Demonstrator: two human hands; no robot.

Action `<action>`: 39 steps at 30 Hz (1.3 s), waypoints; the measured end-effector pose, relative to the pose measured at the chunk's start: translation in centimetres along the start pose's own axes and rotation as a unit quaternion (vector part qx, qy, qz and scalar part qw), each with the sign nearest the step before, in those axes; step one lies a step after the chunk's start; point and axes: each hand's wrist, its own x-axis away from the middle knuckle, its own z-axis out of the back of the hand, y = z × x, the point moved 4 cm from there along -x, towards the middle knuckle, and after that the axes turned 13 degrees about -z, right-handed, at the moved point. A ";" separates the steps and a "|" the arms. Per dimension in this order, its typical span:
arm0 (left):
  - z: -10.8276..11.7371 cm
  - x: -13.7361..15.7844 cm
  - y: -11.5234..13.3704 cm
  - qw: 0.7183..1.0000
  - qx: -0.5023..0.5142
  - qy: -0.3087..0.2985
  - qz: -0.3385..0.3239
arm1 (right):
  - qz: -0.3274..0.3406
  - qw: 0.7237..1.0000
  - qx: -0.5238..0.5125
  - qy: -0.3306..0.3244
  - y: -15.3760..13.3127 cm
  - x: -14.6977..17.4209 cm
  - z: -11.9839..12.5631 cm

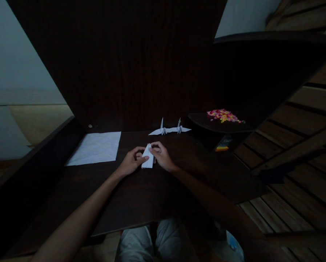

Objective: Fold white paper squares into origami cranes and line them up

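Observation:
A piece of folded white paper (147, 162), narrowing to points at its far end, is held between my hands just above the dark desk. My left hand (132, 160) pinches its left side, the thumb lying across the front. On the right side, my right hand (162, 156) grips it near the top with thumb and curled fingers. Beyond the hands stand two white origami cranes (163, 130), side by side with wings spread. To the left lies a flat sheet of creased white paper (97, 147).
The dark wooden desk (97, 196) has a tall back panel (141, 65) and a raised left side (29, 160). A small shelf at the right bears a pile of colourful small pieces (224, 115). Under it is a yellow-edged item (221, 148). Slatted wood (293, 127) rises at the far right.

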 end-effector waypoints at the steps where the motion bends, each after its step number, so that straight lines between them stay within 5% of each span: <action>1: 0.1 0.0 0.0 1.000 0.009 0.016 -0.004 | 0.001 1.000 -0.002 -0.007 0.1 0.0 -0.1; 21: 0.9 -0.1 0.2 0.995 0.005 0.084 -0.045 | -0.021 0.995 0.016 -0.100 0.3 0.4 -0.8; 39: 0.9 -0.1 -0.1 0.995 0.006 0.090 -0.040 | -0.018 0.996 0.022 -0.088 0.5 0.2 -0.7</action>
